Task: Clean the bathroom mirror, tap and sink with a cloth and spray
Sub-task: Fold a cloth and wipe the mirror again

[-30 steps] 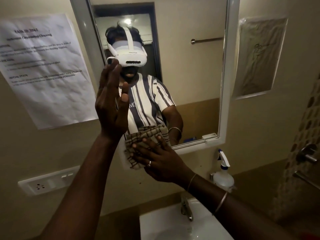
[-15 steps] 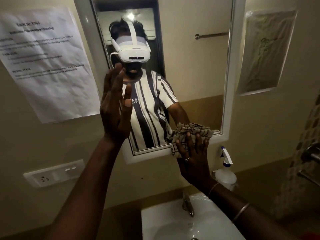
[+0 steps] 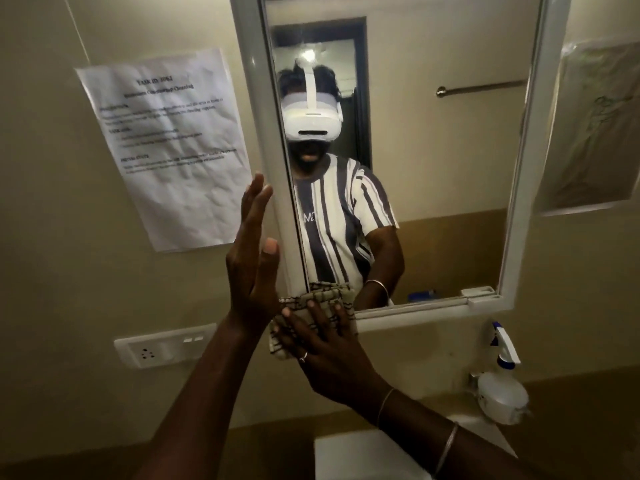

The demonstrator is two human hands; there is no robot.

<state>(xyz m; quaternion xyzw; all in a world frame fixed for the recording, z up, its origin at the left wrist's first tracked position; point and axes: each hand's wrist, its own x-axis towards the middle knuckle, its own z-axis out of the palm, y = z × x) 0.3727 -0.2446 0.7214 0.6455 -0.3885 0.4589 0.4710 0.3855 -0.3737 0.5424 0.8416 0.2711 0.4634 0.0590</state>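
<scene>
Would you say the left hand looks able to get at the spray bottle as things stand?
Probably not easily: the right arm, pressing the cloth, stretches across between the left hand and the spray bottle at far right.

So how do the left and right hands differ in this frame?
The left hand stands upright, fingers straight, holding nothing beside the mirror frame; the right hand lies lower, fingers spread, pressing the cloth on the mirror's bottom corner. The right hand wears a ring; the left shows none. Both are open-fingered.
</scene>
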